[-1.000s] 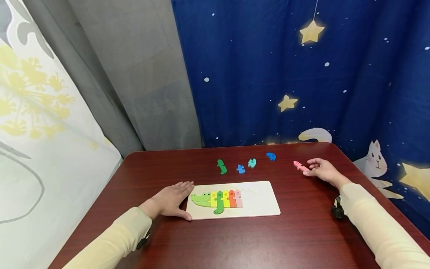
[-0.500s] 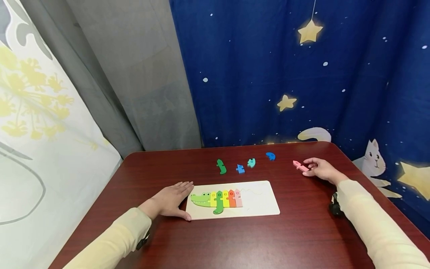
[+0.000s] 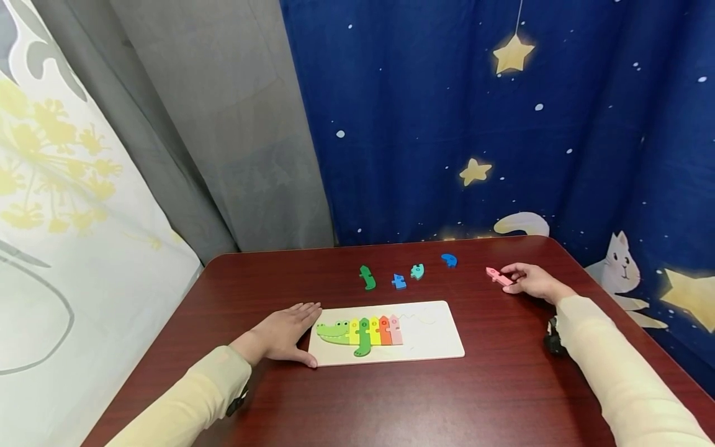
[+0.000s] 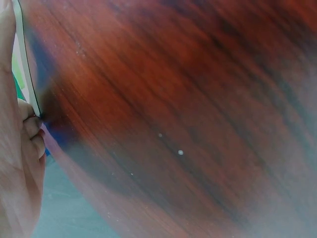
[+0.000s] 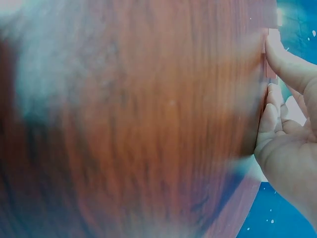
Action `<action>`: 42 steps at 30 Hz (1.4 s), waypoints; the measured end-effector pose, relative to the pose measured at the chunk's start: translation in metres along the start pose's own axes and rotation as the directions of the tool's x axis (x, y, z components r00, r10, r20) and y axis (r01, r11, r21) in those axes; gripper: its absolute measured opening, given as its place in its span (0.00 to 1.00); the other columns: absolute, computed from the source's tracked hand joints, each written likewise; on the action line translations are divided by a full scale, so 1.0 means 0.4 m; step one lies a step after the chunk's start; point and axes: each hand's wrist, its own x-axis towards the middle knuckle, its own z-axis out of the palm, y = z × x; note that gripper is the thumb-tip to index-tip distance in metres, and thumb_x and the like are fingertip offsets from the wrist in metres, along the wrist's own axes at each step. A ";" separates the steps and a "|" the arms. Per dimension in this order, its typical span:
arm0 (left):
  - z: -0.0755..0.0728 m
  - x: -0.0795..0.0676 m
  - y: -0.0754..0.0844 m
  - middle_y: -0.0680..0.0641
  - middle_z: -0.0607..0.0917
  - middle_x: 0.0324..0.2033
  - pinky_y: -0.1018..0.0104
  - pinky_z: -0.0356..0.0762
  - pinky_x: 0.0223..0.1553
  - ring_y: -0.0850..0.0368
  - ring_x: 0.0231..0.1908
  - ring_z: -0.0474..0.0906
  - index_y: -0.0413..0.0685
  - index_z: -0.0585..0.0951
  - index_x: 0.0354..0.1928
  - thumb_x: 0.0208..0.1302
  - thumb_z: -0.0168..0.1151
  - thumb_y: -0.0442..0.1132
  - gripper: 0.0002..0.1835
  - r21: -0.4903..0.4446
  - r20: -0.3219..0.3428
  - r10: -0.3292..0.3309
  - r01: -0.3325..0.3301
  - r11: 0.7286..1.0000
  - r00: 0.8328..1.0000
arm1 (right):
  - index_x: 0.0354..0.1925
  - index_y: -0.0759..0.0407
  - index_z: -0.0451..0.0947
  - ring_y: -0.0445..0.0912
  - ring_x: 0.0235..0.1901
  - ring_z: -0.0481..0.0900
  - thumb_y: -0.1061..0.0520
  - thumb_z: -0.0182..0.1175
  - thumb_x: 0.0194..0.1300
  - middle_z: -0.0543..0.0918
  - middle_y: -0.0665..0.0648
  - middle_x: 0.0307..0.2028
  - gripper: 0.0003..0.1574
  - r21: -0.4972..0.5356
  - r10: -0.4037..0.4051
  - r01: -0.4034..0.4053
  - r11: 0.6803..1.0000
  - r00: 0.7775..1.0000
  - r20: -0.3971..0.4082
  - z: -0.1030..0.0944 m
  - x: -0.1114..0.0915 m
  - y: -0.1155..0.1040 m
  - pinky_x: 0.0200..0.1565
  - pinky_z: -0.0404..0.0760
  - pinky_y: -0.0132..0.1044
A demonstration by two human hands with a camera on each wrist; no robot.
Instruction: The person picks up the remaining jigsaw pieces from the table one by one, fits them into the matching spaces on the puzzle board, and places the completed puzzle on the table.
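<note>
My left hand (image 3: pixel 287 332) rests at the left end of a pale wooden puzzle board (image 3: pixel 432 341), its fingers lying over the edge. On the board is a crocodile puzzle, with a light green head piece (image 3: pixel 333 334) and yellow, green, orange and pink body pieces (image 3: pixel 385 331) joined in a row. Far to the right, my right hand (image 3: pixel 533 282) pinches the near end of a loose pink puzzle piece (image 3: pixel 496 275) between thumb and fingers. The piece lies at table level. In the right wrist view, the thumb covers part of the pink piece (image 5: pixel 271 69).
Loose pieces lie behind the board: a green leg piece (image 3: pixel 367 277), a blue piece (image 3: pixel 399 281), a teal piece (image 3: pixel 417 271) and a curved blue piece (image 3: pixel 449 260). The dark red table (image 3: pixel 424 403) ends at curtains (image 3: pixel 413 155) behind.
My right hand's index finger has moved in along the far side of the pink piece, closing around its end. The left hand and board have stayed in place.
</note>
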 end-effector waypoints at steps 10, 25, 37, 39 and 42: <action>0.002 -0.002 0.000 0.43 0.56 0.73 0.57 0.51 0.71 0.50 0.72 0.50 0.40 0.56 0.75 0.46 0.41 0.86 0.66 0.002 -0.003 -0.002 0.002 1.000 1.000 | 0.56 0.75 0.72 0.53 0.40 0.69 0.64 0.69 0.57 0.74 0.62 0.39 0.30 -0.010 0.013 -0.013 1.000 1.000 0.002 0.004 0.005 0.000 0.37 0.70 0.34; 0.000 -0.001 0.002 0.43 0.57 0.73 0.58 0.52 0.70 0.50 0.72 0.51 0.40 0.57 0.74 0.46 0.41 0.86 0.65 0.008 -0.010 0.002 -0.002 1.000 1.000 | 0.52 0.74 0.74 0.53 0.39 0.69 0.64 0.69 0.58 0.75 0.59 0.36 0.26 -0.020 0.026 -0.026 0.999 1.000 -0.001 0.005 0.003 -0.006 0.37 0.69 0.36; -0.004 -0.001 0.001 0.43 0.56 0.73 0.57 0.51 0.71 0.50 0.72 0.51 0.40 0.56 0.75 0.47 0.41 0.86 0.65 0.011 -0.005 0.005 -0.005 1.000 1.000 | 0.50 0.74 0.76 0.53 0.38 0.70 0.63 0.69 0.58 0.75 0.60 0.37 0.24 -0.035 0.028 -0.028 0.999 1.000 -0.014 0.007 0.002 -0.005 0.38 0.70 0.37; -0.002 -0.002 0.001 0.43 0.56 0.73 0.58 0.51 0.71 0.50 0.72 0.51 0.41 0.56 0.75 0.46 0.41 0.86 0.65 0.015 -0.006 0.003 -0.003 1.000 1.000 | 0.50 0.74 0.76 0.52 0.37 0.70 0.63 0.69 0.58 0.76 0.60 0.36 0.24 -0.037 0.026 -0.027 0.999 0.999 -0.024 0.008 0.001 -0.005 0.37 0.70 0.36; 0.001 -0.002 0.000 0.44 0.56 0.74 0.59 0.50 0.71 0.51 0.72 0.50 0.41 0.56 0.75 0.46 0.40 0.86 0.66 0.021 -0.008 0.000 0.001 1.000 1.000 | 0.49 0.74 0.76 0.51 0.36 0.71 0.62 0.70 0.57 0.77 0.59 0.36 0.24 -0.038 0.019 -0.021 0.999 0.999 -0.035 0.008 -0.002 -0.005 0.37 0.71 0.35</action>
